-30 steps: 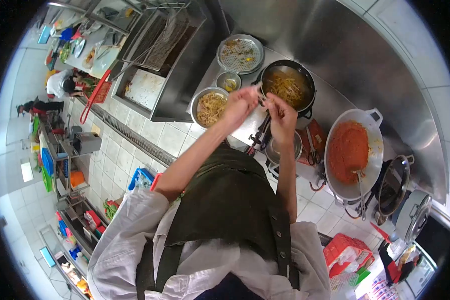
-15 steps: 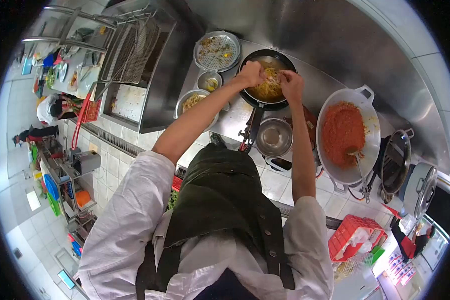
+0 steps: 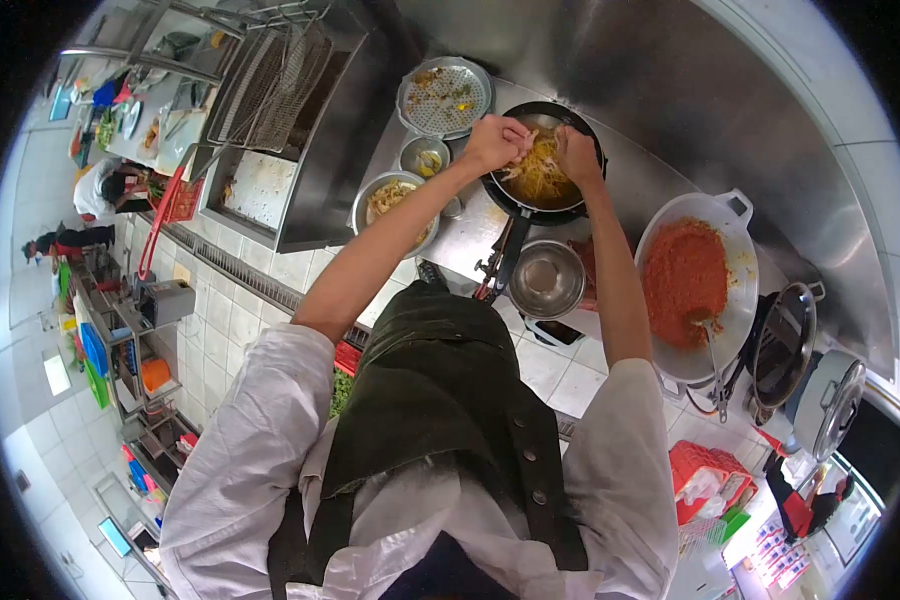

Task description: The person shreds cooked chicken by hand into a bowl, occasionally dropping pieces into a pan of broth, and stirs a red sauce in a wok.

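Observation:
A dark pan (image 3: 593, 140) with a long handle sits on the steel counter, holding yellow strands (image 3: 538, 178) in a brownish liquid. Over its left part, my left hand (image 3: 500, 143) is closed, fingers pinched around pale shredded food. My right hand (image 3: 576, 156) is closed above the pan's right side, close to the left one; its fingertips point down and what they pinch is partly hidden. Left of the pan stands a metal bowl (image 3: 358, 212) of pale shredded food, partly behind my left forearm. Beside it are a small bowl (image 3: 425, 157) with yellow bits and a perforated tray (image 3: 445, 97).
An empty steel bowl (image 3: 547, 279) stands in front of the pan. On the right is a large white wok (image 3: 653, 240) with red paste (image 3: 685, 275) and a ladle (image 3: 715, 365). A fryer basket (image 3: 280, 90) is at left. Other people work at far left.
My hands have parted slightly over the pan, the left shifting a little left and the right a little down. The whole view has shifted slightly.

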Tool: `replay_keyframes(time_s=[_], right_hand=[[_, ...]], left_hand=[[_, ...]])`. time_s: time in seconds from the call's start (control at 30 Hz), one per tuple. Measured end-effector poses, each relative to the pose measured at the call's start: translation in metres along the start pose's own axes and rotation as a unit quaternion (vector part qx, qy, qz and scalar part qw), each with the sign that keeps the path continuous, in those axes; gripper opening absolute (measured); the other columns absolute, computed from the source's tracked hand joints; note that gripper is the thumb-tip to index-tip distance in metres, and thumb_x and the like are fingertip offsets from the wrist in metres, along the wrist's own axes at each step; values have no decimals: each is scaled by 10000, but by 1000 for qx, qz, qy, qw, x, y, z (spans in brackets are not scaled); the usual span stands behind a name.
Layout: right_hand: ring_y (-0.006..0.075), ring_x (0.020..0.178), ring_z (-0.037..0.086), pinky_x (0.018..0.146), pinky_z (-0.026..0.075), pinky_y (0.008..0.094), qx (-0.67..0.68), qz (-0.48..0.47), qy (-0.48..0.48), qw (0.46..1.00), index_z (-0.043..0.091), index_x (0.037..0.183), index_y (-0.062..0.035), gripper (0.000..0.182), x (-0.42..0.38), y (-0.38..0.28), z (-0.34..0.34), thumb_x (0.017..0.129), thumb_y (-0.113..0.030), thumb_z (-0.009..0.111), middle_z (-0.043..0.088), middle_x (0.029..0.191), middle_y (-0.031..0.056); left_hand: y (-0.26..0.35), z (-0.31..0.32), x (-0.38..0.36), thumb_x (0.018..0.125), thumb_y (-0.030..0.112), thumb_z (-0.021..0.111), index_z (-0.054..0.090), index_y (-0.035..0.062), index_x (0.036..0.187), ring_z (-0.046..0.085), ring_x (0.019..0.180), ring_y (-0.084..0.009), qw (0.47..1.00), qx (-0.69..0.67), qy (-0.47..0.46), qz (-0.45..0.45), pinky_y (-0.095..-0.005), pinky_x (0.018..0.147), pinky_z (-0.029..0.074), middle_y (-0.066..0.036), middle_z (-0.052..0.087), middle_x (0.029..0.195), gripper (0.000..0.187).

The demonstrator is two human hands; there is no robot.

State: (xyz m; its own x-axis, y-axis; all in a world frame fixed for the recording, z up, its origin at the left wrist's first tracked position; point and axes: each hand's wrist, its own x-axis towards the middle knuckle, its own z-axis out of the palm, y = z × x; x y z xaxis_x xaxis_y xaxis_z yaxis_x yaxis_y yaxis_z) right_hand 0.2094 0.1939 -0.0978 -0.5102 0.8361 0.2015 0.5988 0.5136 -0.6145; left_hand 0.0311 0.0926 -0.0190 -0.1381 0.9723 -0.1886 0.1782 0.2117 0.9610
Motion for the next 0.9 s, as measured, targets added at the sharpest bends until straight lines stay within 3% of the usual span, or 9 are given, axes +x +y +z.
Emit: replay_keyframes(time_s=[0.07,0.17,0.27,0.37,0.57,0.67,0.73,0.9], right_hand=[[453,789,590,701,466,490,-20,19,-33,999,618,856,26,332,2,-6,-1,965,-234,443,599,796,284],[439,715,612,652,488,497,-40,-35,10,999,623,745,71,437,7,-9,3,950,-286,476,602,721,278],[452,727,589,641,458,486,5,-13,17,1000,606,723,42,416,10,-18,0,935,-302,508,576,720,289],[431,695,613,630,488,456,50,20,-54,997,626,725,54,389,11,-30,-16,887,-297,593,610,701,263],[396,698,631,608,473,424,91,-38,-20,995,583,687,65,251,15,-19,-8,806,-145,650,598,679,248],[369,716,646,624,484,421,130,-91,14,987,604,731,51,158,19,1,12,785,-96,627,620,719,236],[349,753,660,662,503,408,119,-60,4,991,640,809,31,106,16,1,13,774,-62,604,649,791,223],[279,860,676,778,502,338,137,-15,-78,987,673,1025,-10,252,11,-21,-7,796,-64,582,685,942,188]], left_hand=[[0,-1,-4,815,90,725,664,-48,911,638,658,-105,996,-76,21,-34,-232,568,525,-80,689,771,179],[-6,-1,-5,818,79,720,677,-35,894,637,679,-100,989,-136,21,-56,-222,582,527,-70,687,788,144],[-11,-3,-7,833,64,699,679,-29,887,645,704,-105,992,-121,-16,-20,-216,615,534,-51,679,791,110],[-9,0,-12,841,56,689,679,-24,885,648,722,-105,989,-139,-6,-42,-211,638,535,-45,670,786,93],[-8,3,-17,862,20,642,648,-47,948,665,787,-152,980,-177,-5,-94,-231,697,556,-85,670,882,109],[-9,3,-20,870,-8,610,620,-70,1002,668,843,-184,970,-221,-10,-101,-247,740,565,-111,662,954,147],[-10,3,-19,856,-24,619,609,-87,999,673,824,-192,962,-250,1,-106,-250,722,567,-135,663,936,156],[-11,5,-20,863,-6,615,615,-74,1025,669,861,-191,954,-276,-16,-119,-235,753,563,-130,665,975,176]])
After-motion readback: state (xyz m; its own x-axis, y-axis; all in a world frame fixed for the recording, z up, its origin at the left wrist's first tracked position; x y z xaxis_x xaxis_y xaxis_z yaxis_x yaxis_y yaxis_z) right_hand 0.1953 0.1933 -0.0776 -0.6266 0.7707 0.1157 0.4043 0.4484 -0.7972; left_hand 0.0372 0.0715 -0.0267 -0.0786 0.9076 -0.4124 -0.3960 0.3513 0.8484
